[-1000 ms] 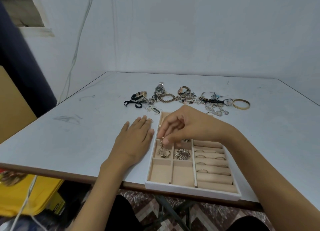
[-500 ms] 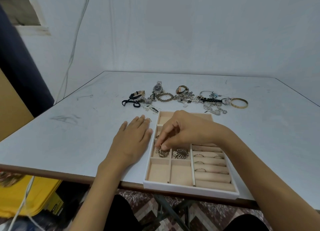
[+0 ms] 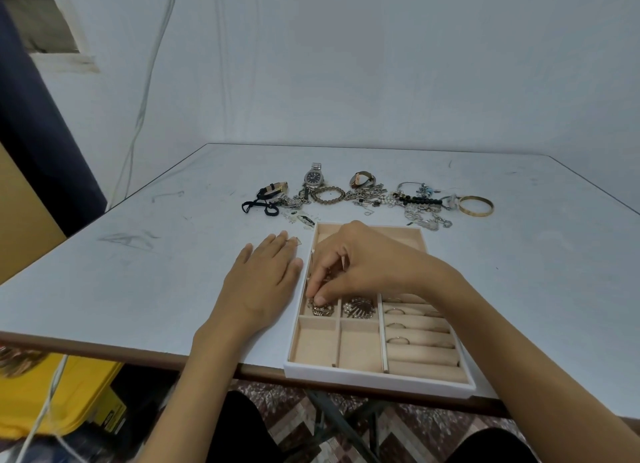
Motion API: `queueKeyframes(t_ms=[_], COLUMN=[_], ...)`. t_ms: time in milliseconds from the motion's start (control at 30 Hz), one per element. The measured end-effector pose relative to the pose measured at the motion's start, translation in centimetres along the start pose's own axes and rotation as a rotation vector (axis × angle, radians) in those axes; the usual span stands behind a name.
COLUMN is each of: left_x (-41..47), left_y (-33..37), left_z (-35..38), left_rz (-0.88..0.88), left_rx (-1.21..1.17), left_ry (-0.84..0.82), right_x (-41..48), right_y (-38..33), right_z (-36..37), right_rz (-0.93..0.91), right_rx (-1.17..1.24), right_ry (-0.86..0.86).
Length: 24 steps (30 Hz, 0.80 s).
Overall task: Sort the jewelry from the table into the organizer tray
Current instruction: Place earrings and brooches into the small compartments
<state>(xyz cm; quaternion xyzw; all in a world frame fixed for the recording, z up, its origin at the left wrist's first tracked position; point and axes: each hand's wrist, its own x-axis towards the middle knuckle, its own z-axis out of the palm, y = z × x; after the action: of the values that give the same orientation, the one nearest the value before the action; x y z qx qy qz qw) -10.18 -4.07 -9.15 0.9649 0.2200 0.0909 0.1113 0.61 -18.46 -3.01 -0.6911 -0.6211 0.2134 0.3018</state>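
The table (image 3: 138,289) is carrying the tray (image 3: 377,376) at its near edge, with jewelry (image 3: 367,195) lying beyond. The left hand (image 3: 263,282) is resting flat beside it. The right hand (image 3: 363,268) is pinching, seemingly, an ornament (image 3: 323,310) in a left compartment.

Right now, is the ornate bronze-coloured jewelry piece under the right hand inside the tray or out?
Inside. The ornate bronze-coloured jewelry piece rests in a left-column compartment of the beige organizer tray, the right hand pinching it.
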Motion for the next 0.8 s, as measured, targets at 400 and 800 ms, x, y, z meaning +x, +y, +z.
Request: queueKeyframes(t_ms=[400, 800], left_x=[0.07, 0.20], left_y=[-0.19, -0.37], left_z=[0.17, 0.18], left_rz=[0.008, 0.035], left_rx=[-0.002, 0.004], left_ry=[0.016, 0.017], right_x=[-0.05, -0.26], right_y=[0.39, 0.66], right_z=[-0.24, -0.75], right_rz=[0.014, -0.071], right_rx=[-0.001, 0.147], right_ry=[-0.025, 0.048])
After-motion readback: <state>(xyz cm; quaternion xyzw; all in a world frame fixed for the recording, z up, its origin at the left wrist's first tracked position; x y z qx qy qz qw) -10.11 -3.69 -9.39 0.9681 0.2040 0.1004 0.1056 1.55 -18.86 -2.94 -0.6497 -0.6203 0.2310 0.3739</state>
